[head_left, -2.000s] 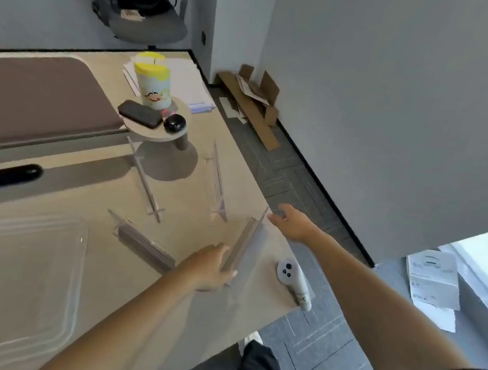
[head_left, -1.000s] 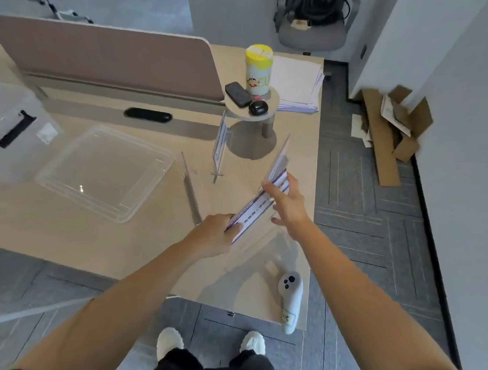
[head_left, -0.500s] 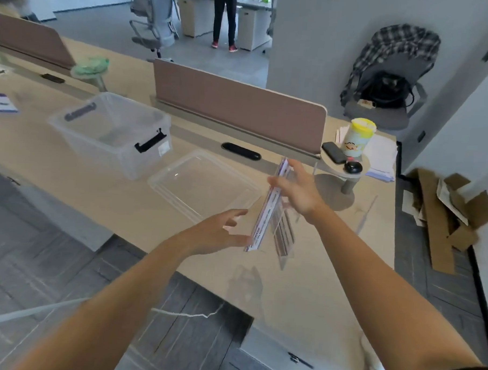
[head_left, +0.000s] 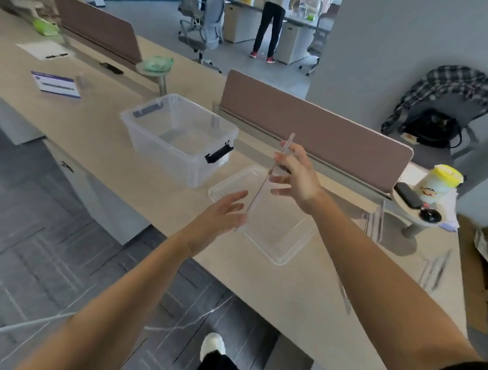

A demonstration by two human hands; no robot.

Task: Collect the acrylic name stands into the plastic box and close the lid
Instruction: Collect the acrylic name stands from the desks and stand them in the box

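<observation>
I hold one clear acrylic name stand [head_left: 262,185] edge-on in the air, tilted, above the clear lid [head_left: 279,250] that lies flat on the desk. My right hand [head_left: 299,179] grips the stand's upper part with its fingers round the edge. My left hand [head_left: 222,213] has nearly straight fingers that touch the stand's lower end. The open clear plastic box [head_left: 166,153] with dark latches stands on the desk to the left of the lid, and nothing shows inside it. More clear stands [head_left: 375,221] are on the desk to the right, one upright.
A name stand with a blue-and-white card [head_left: 55,85] sits far left on the desk. Brown divider panels [head_left: 309,126] run along the desk's back. A small round shelf [head_left: 409,211] with a yellow-lidded can, phone and mouse is at right. A person stands in the background.
My view has swung left toward the box. Both hands have carried the stand from the desk's right end to above the lid, and it has turned edge-on to me.
</observation>
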